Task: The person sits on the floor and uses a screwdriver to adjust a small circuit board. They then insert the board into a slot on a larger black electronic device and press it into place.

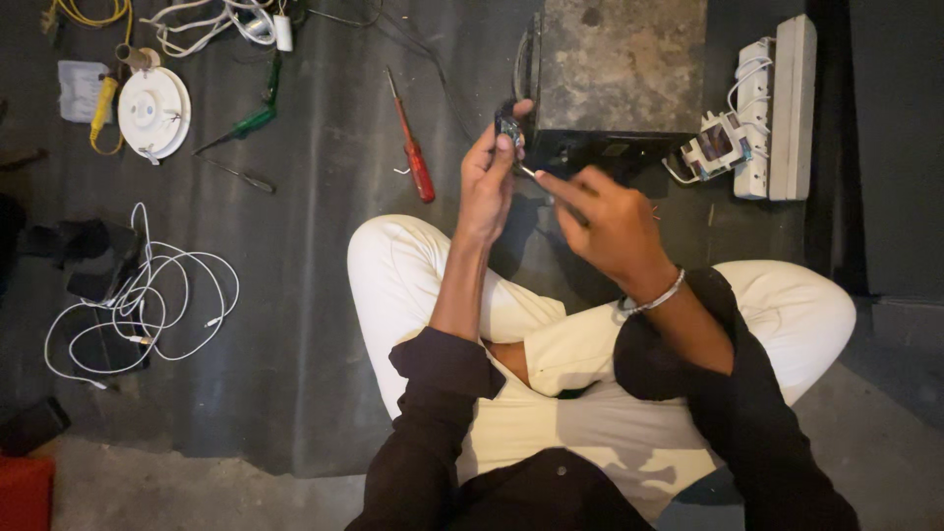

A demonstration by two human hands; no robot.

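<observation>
Dim indoor light fell from above, brightest on the pale trousers (pixel 590 334) at centre, where the forearms cast soft shadows. The dark floor mat (pixel 295 324) faded into murk toward nine and three o'clock. Wide-angle distortion bent the frame's edges; the raised hands showed slight blur.

red screwdriver (pixel 414 157), green screwdriver (pixel 252 122), white cable (pixel 147 305), cream trousers (pixel 590 344), black sleeves (pixel 433 433)

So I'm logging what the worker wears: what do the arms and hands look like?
Both arms wear black sleeves pushed up, leaving the forearms bare. The left hand is bare, with no glove or jewellery visible. The right hand is bare too, with a thin silver bracelet at its wrist.
</observation>
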